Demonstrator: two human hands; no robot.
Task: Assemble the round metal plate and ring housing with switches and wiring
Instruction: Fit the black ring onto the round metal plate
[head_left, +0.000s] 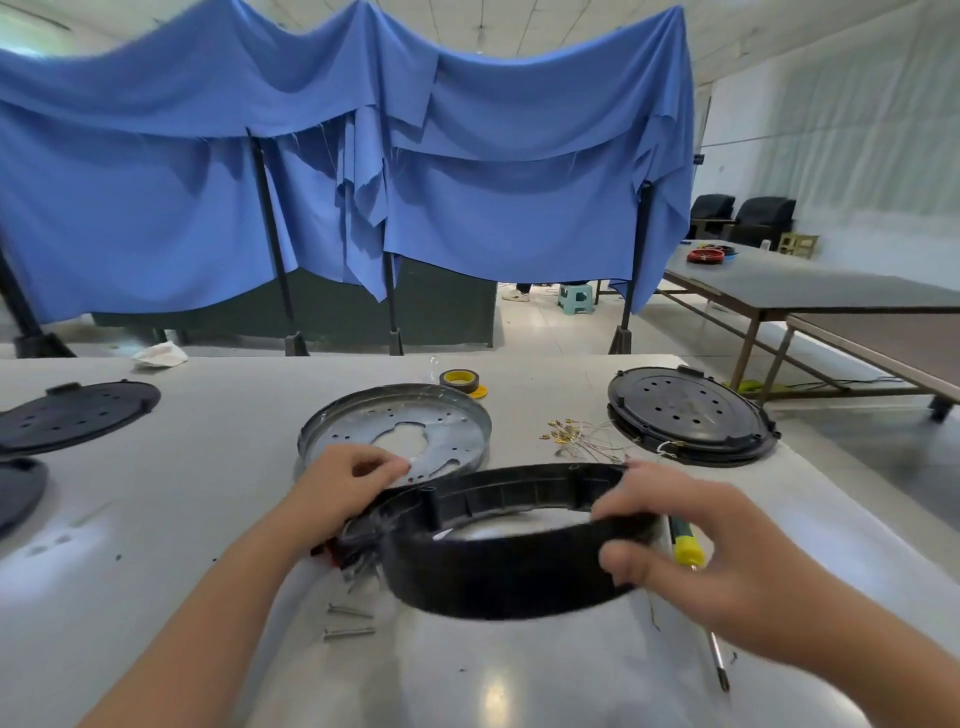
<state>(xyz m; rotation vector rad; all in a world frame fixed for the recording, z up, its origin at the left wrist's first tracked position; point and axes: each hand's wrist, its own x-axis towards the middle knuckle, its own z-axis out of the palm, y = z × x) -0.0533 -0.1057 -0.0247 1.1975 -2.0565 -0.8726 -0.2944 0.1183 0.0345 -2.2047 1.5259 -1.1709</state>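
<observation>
Nearest me, the right hand (691, 545) grips the black plastic ring housing (509, 540) at its three o'clock rim. The left hand (343, 483), at nine o'clock, has its fingers curled at the dark wire bundle (358, 551); whether they pinch a wire I cannot tell. She seems to be seating wiring; next the ring likely goes onto the round, shallow metal plate (395, 431) beyond at eleven o'clock, which holds nothing.

open: bare tabletop (182, 519) toward left edge | blocked: screws (349, 621) near front, screwdriver (696, 582) toward right edge, wire terminals (576, 436) behind
</observation>
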